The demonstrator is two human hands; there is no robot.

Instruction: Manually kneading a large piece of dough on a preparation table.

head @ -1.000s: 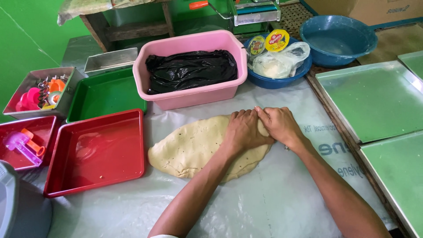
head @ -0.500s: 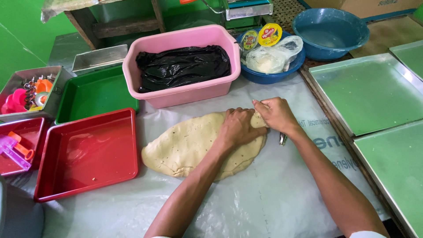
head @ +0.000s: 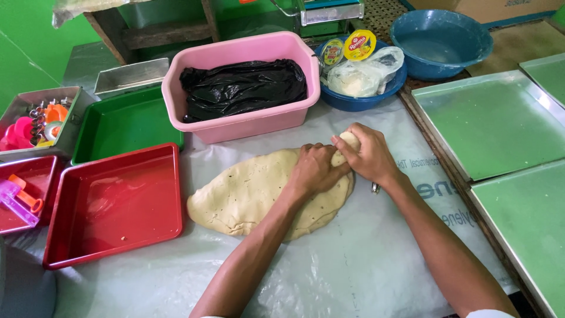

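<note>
A clear plastic sheet (head: 365,259) covers the table, and on it lies a broad, flat slab of pale dough (head: 247,194), just in front of the pink tub (head: 235,126) and beside the red tray (head: 118,203). At the slab's far right edge the left hand (head: 315,169) presses down, fingers curled, touching the right hand (head: 368,158), which pinches up a lump of dough. The thin sheet could tear or stretch unevenly there if pulled hard. A small metal object (head: 375,188), possibly a tool, lies half hidden under the right wrist.

Green wall (head: 29,53), wooden bench (head: 153,29)
</note>
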